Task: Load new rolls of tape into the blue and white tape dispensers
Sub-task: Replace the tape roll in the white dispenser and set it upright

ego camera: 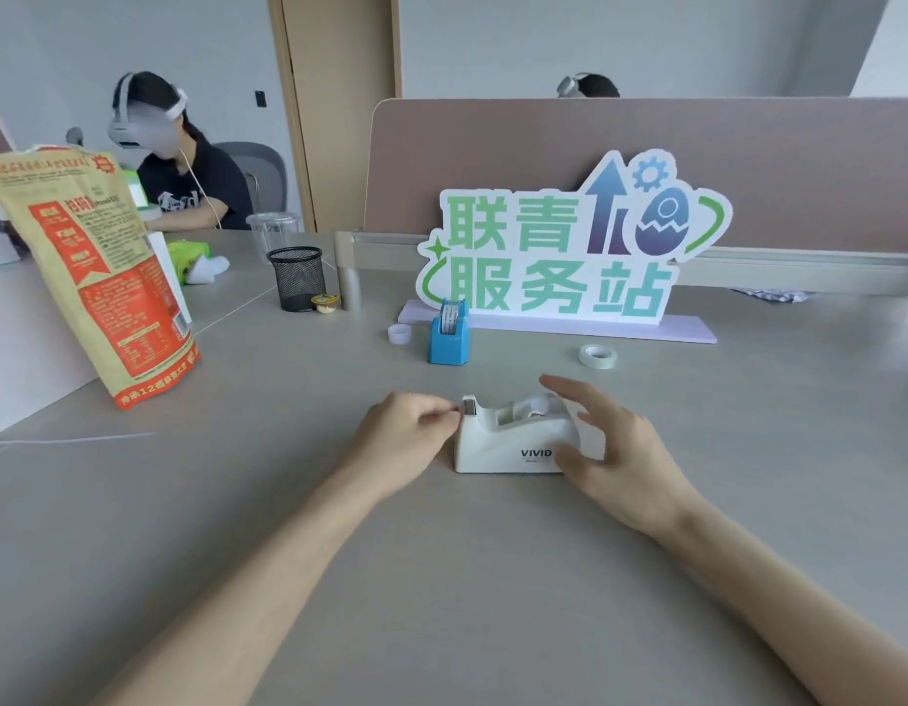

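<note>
The white tape dispenser point(507, 443) stands on the grey table point(441, 578) in front of me, with a roll of clear tape point(535, 406) seated in it. My left hand point(408, 433) pinches the tape end at the cutter on the dispenser's left end. My right hand point(617, 450) has spread, straight fingers around the right end of the dispenser, thumb at its front. Farther back stands the blue tape dispenser point(449, 338) with a roll in it. A loose tape roll point(598, 356) lies to the right, and a small empty core point(400, 333) sits left of the blue dispenser.
A big cut-out sign point(569, 247) stands on a base behind the dispensers. A printed paper bag point(100, 277) stands at the left, with a black mesh pen cup point(296, 277) and a small cup point(325, 303) beyond. A person with a headset sits at the far left.
</note>
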